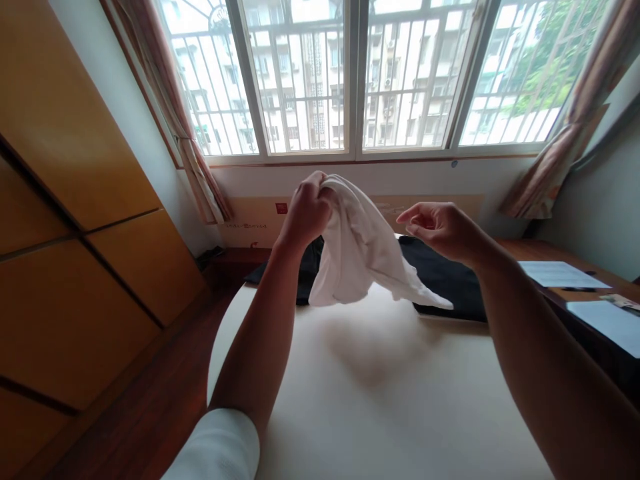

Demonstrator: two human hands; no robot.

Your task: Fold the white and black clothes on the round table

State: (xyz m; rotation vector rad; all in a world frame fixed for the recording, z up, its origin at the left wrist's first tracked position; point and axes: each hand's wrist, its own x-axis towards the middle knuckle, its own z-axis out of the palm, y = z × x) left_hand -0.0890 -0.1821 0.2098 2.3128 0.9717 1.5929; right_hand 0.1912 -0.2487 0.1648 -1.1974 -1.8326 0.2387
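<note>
My left hand point(311, 208) is closed around the bunched top of a white cloth point(357, 247), possibly a garment, though its folds hide the kind. The cloth hangs in the air above a wide white surface point(400, 400) and casts a soft shadow there. To its right, my right hand point(434, 228) is raised and apart from the cloth, index finger and thumb separated, with nothing between them. Behind the hanging cloth, dark fabric point(443, 280) lies at the far right of the white surface, and another dark piece point(307, 273) shows at the far left, partly covered by my left arm.
A wooden desk point(513, 250) with paper sheets point(563, 274) stands on the right. Wooden cabinets point(145, 267) line the left side, above a reddish floor point(165, 387). Ahead is a barred window point(310, 80) with curtains point(195, 167), and a beige panel point(250, 217) stands below it.
</note>
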